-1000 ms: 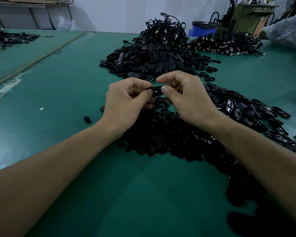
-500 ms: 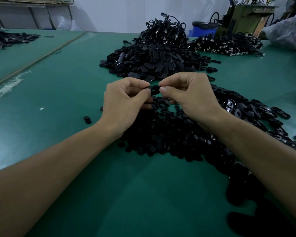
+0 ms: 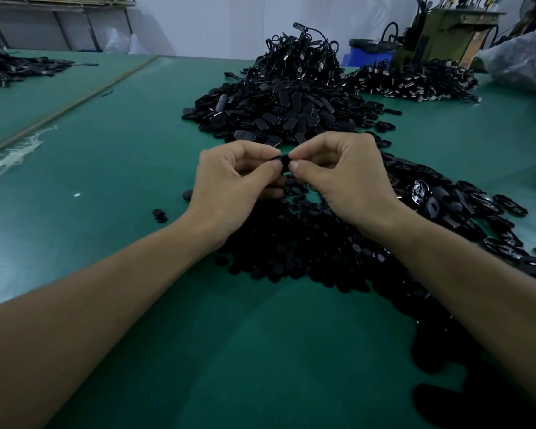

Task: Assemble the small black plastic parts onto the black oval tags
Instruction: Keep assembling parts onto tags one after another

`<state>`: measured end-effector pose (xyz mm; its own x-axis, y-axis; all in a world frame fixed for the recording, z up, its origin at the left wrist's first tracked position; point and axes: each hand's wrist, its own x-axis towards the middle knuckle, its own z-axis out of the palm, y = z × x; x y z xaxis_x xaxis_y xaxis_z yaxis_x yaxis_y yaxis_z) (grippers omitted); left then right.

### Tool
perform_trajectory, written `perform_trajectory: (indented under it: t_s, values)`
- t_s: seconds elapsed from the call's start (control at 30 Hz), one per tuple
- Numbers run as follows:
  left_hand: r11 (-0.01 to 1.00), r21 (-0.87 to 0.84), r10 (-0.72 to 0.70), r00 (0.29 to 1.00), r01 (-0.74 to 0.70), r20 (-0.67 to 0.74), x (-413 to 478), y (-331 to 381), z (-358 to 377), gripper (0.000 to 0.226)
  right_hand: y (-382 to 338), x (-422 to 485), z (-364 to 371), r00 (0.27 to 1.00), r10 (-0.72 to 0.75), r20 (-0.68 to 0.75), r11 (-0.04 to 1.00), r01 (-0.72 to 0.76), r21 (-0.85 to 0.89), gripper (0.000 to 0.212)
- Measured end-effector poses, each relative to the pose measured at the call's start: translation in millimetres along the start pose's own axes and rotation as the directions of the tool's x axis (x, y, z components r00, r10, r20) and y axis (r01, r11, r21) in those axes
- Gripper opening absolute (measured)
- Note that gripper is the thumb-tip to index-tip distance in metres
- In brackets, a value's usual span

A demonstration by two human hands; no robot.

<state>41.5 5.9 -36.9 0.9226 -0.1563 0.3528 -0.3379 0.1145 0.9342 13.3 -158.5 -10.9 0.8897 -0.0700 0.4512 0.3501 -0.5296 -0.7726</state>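
Now I hold my left hand [image 3: 229,187] and right hand [image 3: 347,178] above the tabletop [image 3: 130,156], both sets of fingers [image 3: 295,165] curled and pinching one black oval tag [image 3: 283,160] between them, seemingly mid-fit, so next I judge it needs an aligned, firm squeeze.

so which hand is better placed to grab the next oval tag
Right hand, probably: the loose oval tags lie just beside its wrist, while the left hand is on the far side.

Green table [image 3: 112,168], white wall [image 3: 217,23]
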Motion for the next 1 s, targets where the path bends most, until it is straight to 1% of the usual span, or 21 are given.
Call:
perform_trajectory:
  t_s: [0.23, 0.37, 0.57, 0.77, 0.83, 0.9, 1.0]
  values:
    - [1.000, -0.003, -0.006, 1.000, 0.006, 0.027, 0, 1, 0, 0.013, 0, -2, 3, 1.000, 0.015, 0.007, 1.000, -0.015, -0.020, 0.011]
    - [0.999, 0.044, 0.022, 0.999, -0.024, 0.036, -1, 0, 0, 0.015, -1, -3, 3, 1.000, 0.018, 0.008, 1.000, -0.018, -0.022, 0.010]
    - [0.990, 0.101, 0.091, 0.995, -0.095, 0.043, -2, -1, 0, 0.021, -3, -3, 5, 0.998, 0.057, -0.015, 0.998, -0.057, 0.002, 0.018]
    - [0.989, 0.123, 0.077, 0.996, -0.081, 0.036, 1, -3, -2, 0.015, -7, -8, 7, 1.000, -0.018, -0.008, 0.999, 0.017, -0.043, 0.009]
    - [0.990, 0.121, 0.065, 0.997, -0.068, 0.028, 1, -4, -2, 0.013, -10, -9, 9, 0.999, -0.046, -0.011, 0.997, 0.045, -0.071, 0.011]
    - [0.995, 0.092, 0.040, 0.999, -0.042, 0.019, 1, -3, -2, 0.012, -13, -9, 11, 0.997, -0.070, -0.011, 0.992, 0.069, -0.102, 0.014]
    - [0.999, 0.050, 0.015, 1.000, -0.016, 0.018, 2, -2, -2, 0.014, -14, -9, 11, 0.998, -0.056, -0.011, 0.993, 0.055, -0.104, 0.013]
